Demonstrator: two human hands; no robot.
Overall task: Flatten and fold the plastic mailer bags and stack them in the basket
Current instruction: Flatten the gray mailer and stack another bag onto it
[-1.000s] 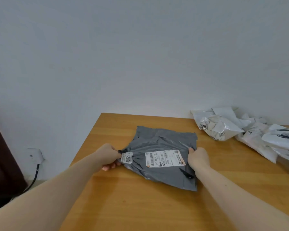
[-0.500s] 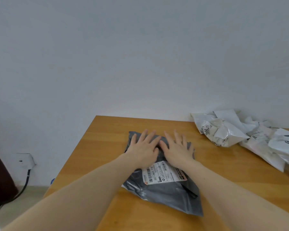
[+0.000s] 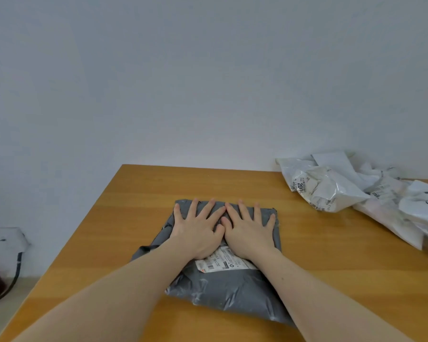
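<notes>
Head view, items left to right.

Wall socket (image 3: 10, 239) with a dark cable, low on the wall beyond the table's left edge.

Wooden table (image 3: 139, 193), bearing everything else.

My left hand (image 3: 198, 230): fingers straight and spread, palm pressing down on the grey bag, gripping nothing.

Grey bag (image 3: 227, 287): lies flat-ish near the middle of the table, under both palms. Its far half is beneath my hands; the white label (image 3: 223, 262) and the wrinkled near half reach back between my forearms.

My right hand (image 3: 250, 230): same state, flat and spread, thumb touching the left thumb.

Heap of white bags (image 3: 331, 188): crumpled, well apart on the right, untouched.

Basket: not in view.

Risk, as I judge it: trapped air in the puffy near half could spring the plastic back up, and the slick film could slide on the table under an uneven push, skewing the fold.
</notes>
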